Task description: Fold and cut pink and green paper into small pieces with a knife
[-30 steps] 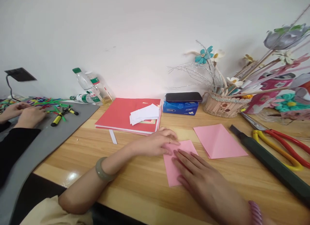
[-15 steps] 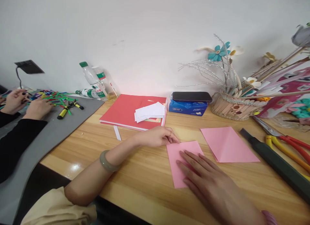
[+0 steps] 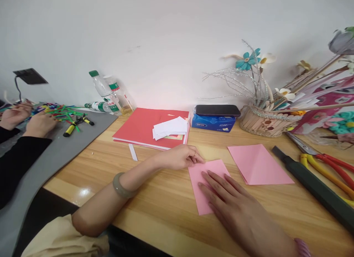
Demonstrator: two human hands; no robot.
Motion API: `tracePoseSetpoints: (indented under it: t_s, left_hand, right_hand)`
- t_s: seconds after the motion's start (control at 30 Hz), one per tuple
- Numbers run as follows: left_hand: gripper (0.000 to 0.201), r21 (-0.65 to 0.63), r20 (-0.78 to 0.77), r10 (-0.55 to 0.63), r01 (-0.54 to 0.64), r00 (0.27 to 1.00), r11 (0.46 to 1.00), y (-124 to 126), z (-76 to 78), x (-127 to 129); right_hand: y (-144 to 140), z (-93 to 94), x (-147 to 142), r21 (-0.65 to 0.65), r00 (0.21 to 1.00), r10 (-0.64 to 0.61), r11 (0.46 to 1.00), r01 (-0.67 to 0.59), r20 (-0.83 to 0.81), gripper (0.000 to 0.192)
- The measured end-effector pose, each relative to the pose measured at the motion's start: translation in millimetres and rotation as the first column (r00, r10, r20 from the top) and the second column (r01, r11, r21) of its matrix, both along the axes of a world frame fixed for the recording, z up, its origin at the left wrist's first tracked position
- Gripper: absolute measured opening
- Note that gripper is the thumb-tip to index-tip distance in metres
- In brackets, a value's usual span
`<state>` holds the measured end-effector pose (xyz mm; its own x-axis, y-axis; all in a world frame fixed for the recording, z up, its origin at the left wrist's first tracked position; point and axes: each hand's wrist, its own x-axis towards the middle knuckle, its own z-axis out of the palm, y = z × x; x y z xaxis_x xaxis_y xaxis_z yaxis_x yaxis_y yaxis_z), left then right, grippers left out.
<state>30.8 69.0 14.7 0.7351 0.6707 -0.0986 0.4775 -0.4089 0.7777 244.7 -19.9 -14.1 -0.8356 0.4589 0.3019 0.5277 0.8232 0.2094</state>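
**Palm-down over a pink sheet (image 3: 201, 200)**

Resting the right hand (image 3: 238, 203) flat and open on it, gripping nothing, at lower centre of the frame; curling the left hand (image 3: 185, 156) nearly closed at its top edge, cannot tell whether pinching.

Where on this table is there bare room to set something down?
Bare tabletop lies between the left forearm and the pink paper under the right hand; another patch separates that forearm from the gray mat. The right side is crowded: dark tool, scissors and flower basket sit close together.
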Motion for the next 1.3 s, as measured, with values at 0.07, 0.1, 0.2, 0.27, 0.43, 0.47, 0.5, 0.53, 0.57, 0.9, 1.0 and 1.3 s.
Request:
tracePoseSetpoints:
  t_s: [0.07,0.1,0.2,0.27,0.43,0.47,0.5,0.53,0.57,0.9,1.0,1.3]
  left_hand:
    - [0.042,0.001,0.001,0.002,-0.002,1.000,1.000,-0.4,0.0,0.2]
    - [0.042,0.003,-0.001,0.001,-0.001,1.000,1.000,-0.5,0.1,0.3]
    - [0.043,0.009,-0.009,0.000,0.000,1.000,1.000,-0.7,0.4,0.4]
    - [0.044,0.010,-0.008,-0.005,0.006,1.000,1.000,-0.9,0.5,0.2]
    - [0.045,0.022,-0.008,-0.028,0.028,1.000,0.999,-0.6,0.6,-0.8]
    - [0.045,0.028,-0.008,-0.035,0.035,0.999,0.999,-0.5,0.6,-1.0]
    - [0.045,0.033,-0.005,-0.044,0.044,0.999,0.998,-0.3,0.7,-1.2]
    - [0.044,0.038,0.000,-0.052,0.052,0.999,0.998,-0.2,0.7,-1.3]
    - [0.044,0.042,0.005,-0.060,0.059,0.998,0.997,-0.1,0.8,-1.3]
    - [0.042,0.044,0.063,-0.108,0.105,0.992,0.993,1.9,-1.1,-2.1]
    - [0.038,0.011,0.106,-0.108,0.107,0.989,0.994,3.4,-2.8,-2.2]
    - [0.043,-0.034,0.073,-0.140,0.142,0.988,0.989,2.3,1.5,-1.8]
  right_hand:
    - [-0.7,-1.4,1.0,-0.030,1.000,-0.007,1.000,0.006,-0.029,0.047]
    - [-0.9,-1.7,1.2,-0.042,0.999,-0.008,0.999,0.007,-0.038,0.047]
    - [-0.7,-1.0,0.8,-0.048,1.000,0.003,0.999,-0.003,-0.016,0.048]
    - [0.0,0.4,-0.3,-0.020,1.000,0.007,1.000,-0.006,0.026,0.048]
    - [1.3,3.5,-2.1,0.040,0.997,0.013,0.999,-0.016,0.077,0.048]
    - [1.3,3.8,-2.0,0.039,0.997,0.018,0.999,-0.021,0.078,0.048]
    - [1.3,4.1,-1.7,0.034,0.997,0.022,0.999,-0.024,0.079,0.048]
    - [1.3,4.2,-1.3,0.027,0.997,0.021,0.999,-0.023,0.080,0.048]
    - [1.2,4.3,-0.9,0.017,0.997,0.019,1.000,-0.021,0.079,0.047]
    - [1.3,2.2,0.3,-0.007,0.998,0.036,0.999,-0.036,0.056,0.043]
    - [1.3,0.6,0.4,-0.004,0.998,0.048,0.999,-0.047,0.048,0.043]
    - [0.9,-1.5,-0.3,-0.031,0.997,0.058,0.998,-0.057,0.043,0.043]
